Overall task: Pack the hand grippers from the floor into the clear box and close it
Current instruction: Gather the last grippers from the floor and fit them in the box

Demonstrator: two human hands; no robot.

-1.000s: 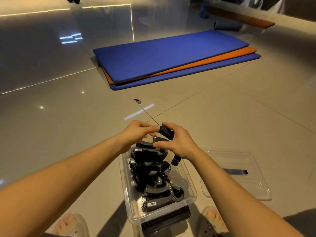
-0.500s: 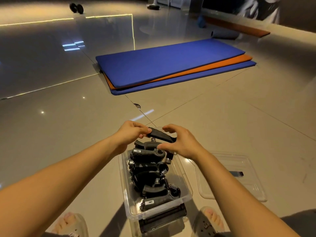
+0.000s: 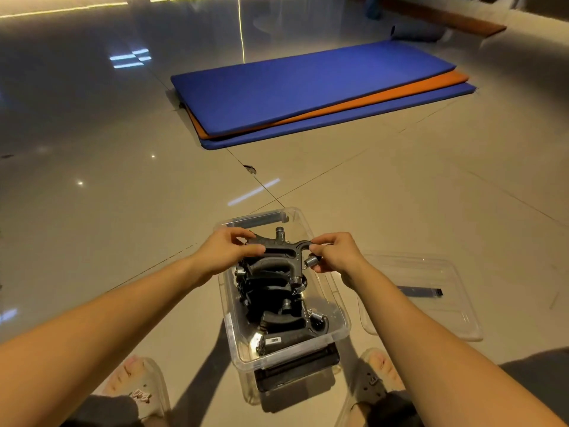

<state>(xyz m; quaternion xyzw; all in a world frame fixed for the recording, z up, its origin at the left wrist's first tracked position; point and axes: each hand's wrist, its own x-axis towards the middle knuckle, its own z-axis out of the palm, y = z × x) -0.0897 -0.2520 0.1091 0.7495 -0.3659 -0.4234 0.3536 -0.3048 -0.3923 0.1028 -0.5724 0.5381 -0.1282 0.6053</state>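
A clear box [image 3: 334,306] stands on the floor between my feet, filled with several black hand grippers [image 3: 277,312] stacked in a row. One more black hand gripper [image 3: 278,246], with a steel spring on its right end, lies flat just above the far end of the stack. My left hand [image 3: 228,251] pinches its left handle and my right hand [image 3: 334,252] pinches its right end by the spring. The box's clear lid [image 3: 431,300] lies on the floor to the right, with a dark latch strip on it.
Blue and orange exercise mats [image 3: 308,90] lie stacked on the glossy tiled floor ahead. My sandalled feet [image 3: 138,389] flank the box. A small chip [image 3: 250,168] marks a tile joint beyond the box.
The gripper in my hands has turned from upright to flat and come down onto the far end of the stack. The camera has tilted lower.
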